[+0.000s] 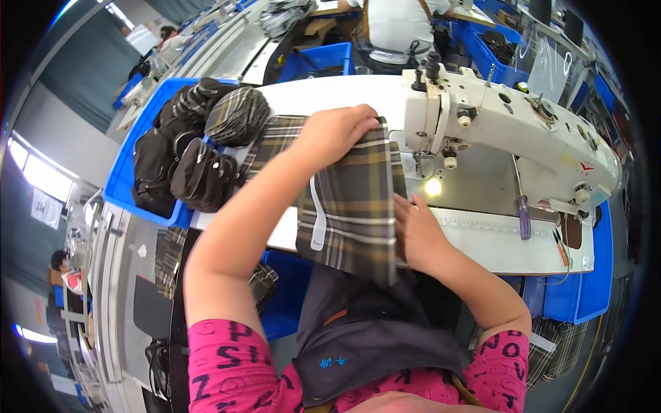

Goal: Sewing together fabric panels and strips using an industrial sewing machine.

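A brown, black and white plaid cloth panel stands partly raised over the front edge of the white sewing table, left of the sewing machine. A pale strip lies on its face. My left hand reaches across the panel's top, its fingers closed on the far right corner. At the panel's right edge is my right hand, fingers bent against the cloth and some of them hidden behind it. The machine's needle area sits just beyond that edge, lit by a small lamp.
A blue bin at the left holds several dark bundles and a plaid stack. Right of my hands lie a purple-handled screwdriver, a ruler and orange snips. A co-worker sits beyond the table.
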Available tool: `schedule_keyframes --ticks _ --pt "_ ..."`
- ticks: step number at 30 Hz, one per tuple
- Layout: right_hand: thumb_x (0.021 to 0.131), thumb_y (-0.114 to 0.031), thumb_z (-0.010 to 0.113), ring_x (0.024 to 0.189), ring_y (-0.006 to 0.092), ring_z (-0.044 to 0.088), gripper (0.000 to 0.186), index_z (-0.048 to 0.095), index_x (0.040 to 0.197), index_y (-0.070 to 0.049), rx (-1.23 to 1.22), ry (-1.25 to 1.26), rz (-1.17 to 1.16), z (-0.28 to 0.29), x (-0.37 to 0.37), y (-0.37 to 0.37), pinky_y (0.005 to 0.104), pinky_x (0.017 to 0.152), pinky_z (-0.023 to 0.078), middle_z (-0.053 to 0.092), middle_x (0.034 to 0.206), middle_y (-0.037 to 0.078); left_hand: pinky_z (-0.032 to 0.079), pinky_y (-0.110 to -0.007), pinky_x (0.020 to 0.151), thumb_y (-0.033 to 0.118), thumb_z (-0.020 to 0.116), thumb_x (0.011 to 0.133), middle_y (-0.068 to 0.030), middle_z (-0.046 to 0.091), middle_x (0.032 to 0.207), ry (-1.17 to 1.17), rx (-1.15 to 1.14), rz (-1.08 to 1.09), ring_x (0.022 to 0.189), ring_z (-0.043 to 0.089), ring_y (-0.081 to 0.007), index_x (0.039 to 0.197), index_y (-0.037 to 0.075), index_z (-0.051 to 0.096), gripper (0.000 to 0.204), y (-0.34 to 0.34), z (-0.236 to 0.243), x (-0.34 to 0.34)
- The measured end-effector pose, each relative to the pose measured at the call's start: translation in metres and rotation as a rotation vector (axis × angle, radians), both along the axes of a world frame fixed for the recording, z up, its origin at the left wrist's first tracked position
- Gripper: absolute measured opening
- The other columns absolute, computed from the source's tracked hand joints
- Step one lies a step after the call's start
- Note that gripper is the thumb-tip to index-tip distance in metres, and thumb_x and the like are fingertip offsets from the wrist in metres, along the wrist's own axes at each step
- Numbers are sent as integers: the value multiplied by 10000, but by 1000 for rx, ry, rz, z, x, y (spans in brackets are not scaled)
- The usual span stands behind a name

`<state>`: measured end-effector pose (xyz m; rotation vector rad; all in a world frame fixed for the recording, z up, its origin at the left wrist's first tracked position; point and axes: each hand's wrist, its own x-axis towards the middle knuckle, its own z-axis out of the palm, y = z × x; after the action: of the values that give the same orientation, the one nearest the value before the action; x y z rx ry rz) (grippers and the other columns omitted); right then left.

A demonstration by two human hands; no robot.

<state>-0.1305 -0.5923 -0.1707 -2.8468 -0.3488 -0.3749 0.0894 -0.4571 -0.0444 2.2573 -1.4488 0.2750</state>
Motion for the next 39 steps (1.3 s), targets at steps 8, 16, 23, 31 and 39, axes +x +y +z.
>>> schedule_keyframes --ticks 8,16,23,31,39 --pt "828 -292 717 1341 314 524 398 719 1125 -27 -29 24 128 22 -19 -24 511 1144 399 625 1335 140 539 -460 774 433 790 887 -133 739 862 141 -21 24 829 707 -351 993 71 708 386 -37 -131 8" --pt "789 -250 707 1325 351 556 241 764 883 -35 -170 -182 293 8 -3 -37 520 1083 459 656 1336 198 478 -428 811 247 771 905 -95 708 896 59 -106 -164 836 638 -331 954 59 677 215 -31 -128 -6" --pt "797 -238 665 1237 392 621 282 772 907 -1 -202 -190 300 9 -11 -38 530 1029 510 676 1312 246 450 -415 794 203 723 929 -74 704 788 124 -14 -167 719 647 -304 905 90 683 122 -45 -121 -3" --pt "632 -242 743 1254 398 595 345 753 840 33 -139 -162 256 3 -15 -36 523 1005 528 648 1339 259 452 -390 813 241 768 895 -64 724 760 222 57 -52 671 647 -284 857 100 690 166 -54 -115 -7" --pt "644 -273 753 1271 392 591 370 757 854 32 -148 -136 243 5 -14 -35 514 1016 520 639 1365 252 447 -387 816 227 778 887 -61 711 735 194 28 -64 672 648 -285 851 85 683 175 -54 -118 -4"
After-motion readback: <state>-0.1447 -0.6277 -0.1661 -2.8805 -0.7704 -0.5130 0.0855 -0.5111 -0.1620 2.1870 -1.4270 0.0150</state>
